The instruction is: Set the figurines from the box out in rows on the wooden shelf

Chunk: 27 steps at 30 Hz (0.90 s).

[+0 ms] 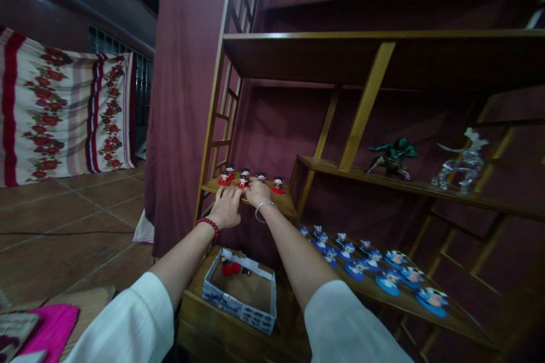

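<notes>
On a small wooden shelf (285, 205), several little dark-haired figurines on red bases stand in a loose group. At the shelf's front edge is a front figurine (243, 181), between my two hands. My right hand (257, 193), with a silver bangle, has its fingers curled against the right side of this figurine; its fingertips are partly hidden. My left hand (227, 208), with a red bead bracelet, rests its outstretched fingers at the shelf edge, just left of the same figurine. Another figurine (278, 184) stands right of my right hand.
Below my hands, an open cardboard box (239, 312) holds a few more red-based figurines. Blue-based figurines (356, 267) fill a lower shelf at right. A green figure (394, 157) and a clear animal figure (462, 161) stand higher up. A curtain (183, 96) hangs left.
</notes>
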### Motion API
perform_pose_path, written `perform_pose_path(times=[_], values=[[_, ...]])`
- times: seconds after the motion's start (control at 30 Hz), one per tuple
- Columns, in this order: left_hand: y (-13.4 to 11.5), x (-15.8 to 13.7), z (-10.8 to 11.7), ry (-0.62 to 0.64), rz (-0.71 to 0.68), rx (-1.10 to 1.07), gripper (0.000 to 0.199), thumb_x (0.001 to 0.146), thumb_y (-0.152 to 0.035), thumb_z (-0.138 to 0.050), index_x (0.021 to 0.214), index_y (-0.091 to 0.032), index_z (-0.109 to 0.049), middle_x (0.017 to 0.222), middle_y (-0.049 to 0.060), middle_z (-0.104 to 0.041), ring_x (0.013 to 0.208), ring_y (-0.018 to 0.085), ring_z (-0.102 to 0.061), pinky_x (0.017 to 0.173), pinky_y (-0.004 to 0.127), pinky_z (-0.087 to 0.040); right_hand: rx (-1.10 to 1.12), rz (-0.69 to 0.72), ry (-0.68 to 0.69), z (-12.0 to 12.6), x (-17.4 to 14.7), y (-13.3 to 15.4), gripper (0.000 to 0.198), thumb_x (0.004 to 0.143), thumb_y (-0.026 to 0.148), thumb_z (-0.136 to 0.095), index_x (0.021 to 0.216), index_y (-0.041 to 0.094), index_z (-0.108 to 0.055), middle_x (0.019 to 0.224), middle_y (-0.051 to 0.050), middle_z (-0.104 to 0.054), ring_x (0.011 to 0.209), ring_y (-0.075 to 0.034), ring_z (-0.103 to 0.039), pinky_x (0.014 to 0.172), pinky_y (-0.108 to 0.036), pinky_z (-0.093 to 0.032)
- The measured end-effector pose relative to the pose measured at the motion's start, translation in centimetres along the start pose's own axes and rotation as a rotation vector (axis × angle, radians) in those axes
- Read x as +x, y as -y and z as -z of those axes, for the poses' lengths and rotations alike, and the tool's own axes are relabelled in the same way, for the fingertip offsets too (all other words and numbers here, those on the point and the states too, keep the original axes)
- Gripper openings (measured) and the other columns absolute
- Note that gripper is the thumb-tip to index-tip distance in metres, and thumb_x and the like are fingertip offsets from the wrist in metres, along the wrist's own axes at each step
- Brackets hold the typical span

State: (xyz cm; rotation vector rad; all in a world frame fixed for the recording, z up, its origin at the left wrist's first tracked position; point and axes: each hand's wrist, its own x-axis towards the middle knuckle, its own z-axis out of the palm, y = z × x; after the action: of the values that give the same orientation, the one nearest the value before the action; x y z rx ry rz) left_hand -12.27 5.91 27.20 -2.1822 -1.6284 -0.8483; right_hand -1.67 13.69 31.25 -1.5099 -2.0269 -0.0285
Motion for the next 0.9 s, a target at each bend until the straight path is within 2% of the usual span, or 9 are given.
perform_pose_path(times=[0.17, 0.33, 0.5, 0.63, 0.7, 0.77, 0.83, 0.9], values=[[-0.3, -0.2, 0.2, 0.019, 0.018, 0.011, 0.062, 0.054, -0.012, -0.05, 0.113, -0.017, -0.034, 0.124, 0.012, -0.041, 0.122, 0.023, -0.028, 0.104, 0.044, -0.005, -0.101, 0.061, -0.058, 1.0, -2.4, 0.5, 0.03, 0.08, 0.021, -0.045, 0.109, 0.014, -0.05, 0.097, -0.014, -0.064, 0.094, -0.022, -0.058, 0.079, -0.03, -0.04], [-0.7, -1.1, 0.0, -0.004, 0.025, 0.069, 0.071, 0.055, -0.013, -0.051, 0.122, -0.012, -0.03, 0.133, 0.016, -0.032, 0.127, 0.025, -0.019, 0.104, 0.044, -0.002, -0.132, 0.229, -0.139, 1.5, -5.5, 0.0, 0.032, 0.085, 0.02, -0.033, 0.111, 0.014, -0.05, 0.105, -0.012, -0.06, 0.098, -0.02, -0.053, 0.085, -0.03, -0.037], [-1.3, -2.5, -0.7, -0.003, 0.064, 0.101, 0.078, 0.057, -0.015, -0.052, 0.129, -0.012, -0.023, 0.141, 0.016, -0.017, 0.131, 0.027, -0.003, 0.103, 0.047, -0.002, -0.142, 0.447, -0.19, 0.9, -9.1, -1.3, 0.039, 0.083, 0.019, -0.035, 0.12, 0.012, -0.045, 0.125, -0.01, -0.046, 0.116, -0.02, -0.035, 0.098, -0.031, -0.027], [-2.5, -3.7, -0.9, -0.008, 0.147, 0.105, 0.08, 0.061, -0.018, -0.05, 0.133, -0.017, -0.016, 0.144, 0.013, -0.009, 0.131, 0.026, 0.003, 0.102, 0.05, -0.008, -0.184, 0.443, -0.197, 0.1, -11.4, -1.7, 0.056, 0.076, 0.014, -0.043, 0.13, 0.008, -0.031, 0.135, -0.013, -0.033, 0.127, -0.022, -0.018, 0.102, -0.037, -0.019], [-3.4, -4.4, -0.9, -0.015, 0.196, 0.105, 0.081, 0.062, -0.019, -0.05, 0.135, -0.016, -0.014, 0.144, 0.013, -0.005, 0.131, 0.027, 0.003, 0.101, 0.051, -0.009, -0.192, 0.424, -0.206, -0.1, -12.3, -1.5, 0.057, 0.075, 0.013, -0.043, 0.131, 0.009, -0.03, 0.138, -0.013, -0.028, 0.129, -0.022, -0.013, 0.103, -0.039, -0.017], [-4.2, -5.3, -1.2, 0.034, 0.243, 0.09, 0.078, 0.064, -0.02, -0.05, 0.134, -0.016, -0.016, 0.144, 0.015, -0.005, 0.13, 0.029, 0.002, 0.1, 0.053, -0.011, -0.192, 0.412, -0.206, -0.1, -13.3, -1.2, 0.054, 0.076, 0.013, -0.041, 0.129, 0.011, -0.033, 0.14, -0.012, -0.023, 0.13, -0.022, -0.01, 0.103, -0.04, -0.015], [-4.8, -6.7, -1.9, 0.164, 0.282, 0.046, 0.073, 0.066, -0.024, -0.051, 0.133, -0.016, -0.021, 0.143, 0.017, -0.005, 0.13, 0.032, 0.001, 0.098, 0.055, -0.014, -0.179, 0.4, -0.182, 0.0, -14.6, -1.0, 0.048, 0.077, 0.013, -0.041, 0.126, 0.012, -0.039, 0.141, -0.011, -0.02, 0.131, -0.023, -0.008, 0.104, -0.041, -0.013], [-5.2, -8.5, -3.0, 0.314, 0.304, -0.007, 0.07, 0.067, -0.027, -0.053, 0.131, -0.014, -0.025, 0.142, 0.02, -0.008, 0.129, 0.034, -0.002, 0.095, 0.056, -0.021, -0.148, 0.373, -0.096, -0.1, -16.0, -1.0, 0.043, 0.078, 0.014, -0.042, 0.121, 0.014, -0.045, 0.141, -0.012, -0.022, 0.13, -0.023, -0.01, 0.104, -0.041, -0.013]])
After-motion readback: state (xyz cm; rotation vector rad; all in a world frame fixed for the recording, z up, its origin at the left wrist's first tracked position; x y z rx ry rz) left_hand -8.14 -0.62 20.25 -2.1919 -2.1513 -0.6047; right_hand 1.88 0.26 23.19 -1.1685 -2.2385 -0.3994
